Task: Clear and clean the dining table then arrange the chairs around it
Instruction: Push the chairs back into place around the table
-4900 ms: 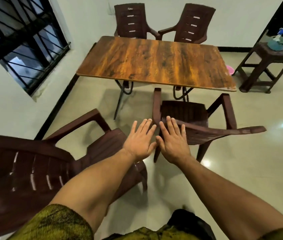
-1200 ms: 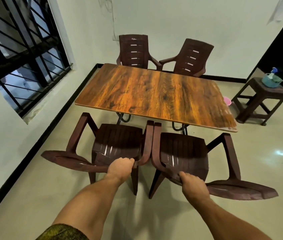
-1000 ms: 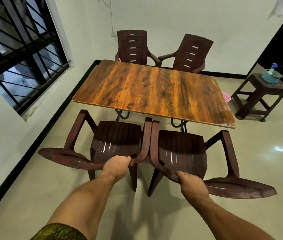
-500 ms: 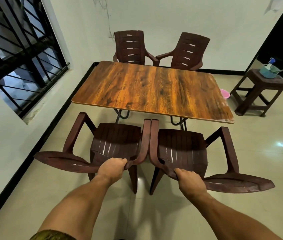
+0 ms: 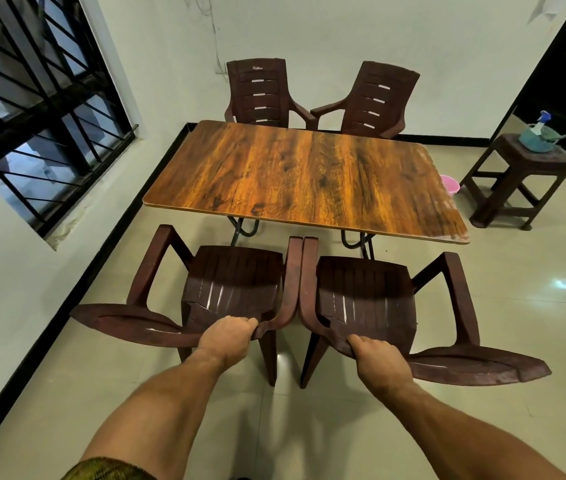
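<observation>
A wood-grain dining table [image 5: 309, 174] with a bare top stands in the middle of the room. Two dark brown plastic armchairs face it on the near side, their inner armrests touching. My left hand [image 5: 228, 337] grips the top of the backrest of the left near chair [image 5: 233, 289]. My right hand [image 5: 375, 355] grips the backrest top of the right near chair [image 5: 364, 296]. Both front edges of the seats sit just short of the table's near edge. At the far side stand two more brown chairs, the far left chair [image 5: 259, 91] and the far right chair [image 5: 378, 98].
A barred window [image 5: 32, 109] is in the left wall. A brown stool [image 5: 520, 174] at the right carries a teal basket [image 5: 538, 136] with a spray bottle. A pink bucket [image 5: 449, 185] peeks out behind the table's right end. A dark doorway is at far right.
About five seconds ago my hands lay flat on one chair's backrest while the other chair stood apart at the left. Now both chairs stand side by side, gripped; over the last second they barely shifted.
</observation>
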